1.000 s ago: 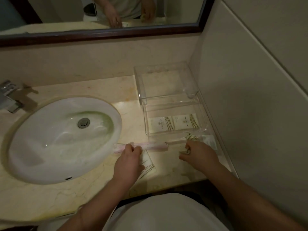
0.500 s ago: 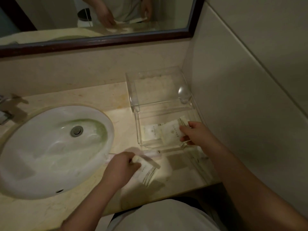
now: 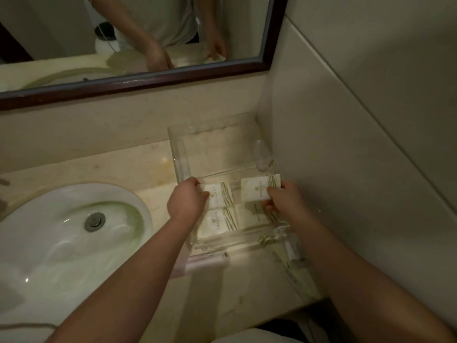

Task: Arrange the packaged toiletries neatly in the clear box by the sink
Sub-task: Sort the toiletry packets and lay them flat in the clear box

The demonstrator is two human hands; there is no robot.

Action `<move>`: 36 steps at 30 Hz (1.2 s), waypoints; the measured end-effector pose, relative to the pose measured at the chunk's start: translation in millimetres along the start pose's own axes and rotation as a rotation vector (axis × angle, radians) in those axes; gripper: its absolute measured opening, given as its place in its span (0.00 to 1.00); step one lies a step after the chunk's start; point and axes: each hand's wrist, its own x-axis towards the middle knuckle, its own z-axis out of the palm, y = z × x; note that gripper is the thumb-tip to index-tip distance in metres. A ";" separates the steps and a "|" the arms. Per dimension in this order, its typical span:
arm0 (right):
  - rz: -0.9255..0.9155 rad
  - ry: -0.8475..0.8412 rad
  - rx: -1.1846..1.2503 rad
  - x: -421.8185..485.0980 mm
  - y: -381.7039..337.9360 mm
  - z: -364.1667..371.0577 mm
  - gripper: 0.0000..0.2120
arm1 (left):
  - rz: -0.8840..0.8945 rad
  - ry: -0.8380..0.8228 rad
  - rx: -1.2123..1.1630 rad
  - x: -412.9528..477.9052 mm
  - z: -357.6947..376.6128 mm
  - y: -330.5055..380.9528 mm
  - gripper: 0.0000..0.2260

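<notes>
- Marble-look bench (image 3: 138, 167) runs under a dark-framed mirror (image 3: 153, 80), with a tiled wall (image 3: 358, 144) at the right.
- Left hand (image 3: 186, 201) reaches into the near part of the clear box (image 3: 181, 159); its grip pinches the left edge of a white sachet (image 3: 218, 195) with green stripes.
- Right hand (image 3: 286, 200) is in the same part of the box, its grip pinched on the lower right corner of a second sachet (image 3: 257, 188), which is tilted up off the box floor.
- Two more sachets lie flat below these: one at the near left (image 3: 216, 222), one at the near right (image 3: 252, 215), partly under the right hand.
- All four packets sit in the box's near section; the far section, beyond a clear divider, shows only the bench through its floor.
- Box stands in the corner against the right wall, just right of the sink (image 3: 61, 231).
- Pinkish long packet (image 3: 205, 262) lies on the bench just in front of the box, partly behind the left forearm.
- Clear wrapped items (image 3: 291, 253) lie on the bench at the box's near right corner; what they are cannot be told.
- Sink drain (image 3: 94, 221) is visible in the basin.
- Mirror reflects both hands and a light shirt.
</notes>
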 end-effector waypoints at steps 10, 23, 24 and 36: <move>-0.058 0.003 -0.208 17.8 -3.2 19.6 0.08 | 0.084 0.117 0.109 -8.9 13.4 -2.8 0.12; -0.580 0.029 -1.101 3.4 18.8 32.1 0.26 | 0.518 -0.272 0.490 -34.7 37.7 -25.2 0.25; -0.578 -0.020 -1.118 4.1 23.2 33.9 0.27 | 0.522 -0.275 0.498 -34.4 38.0 -26.1 0.26; -0.568 -0.044 -1.052 2.4 28.0 35.8 0.25 | 0.565 -0.187 0.237 -39.4 25.4 -30.8 0.19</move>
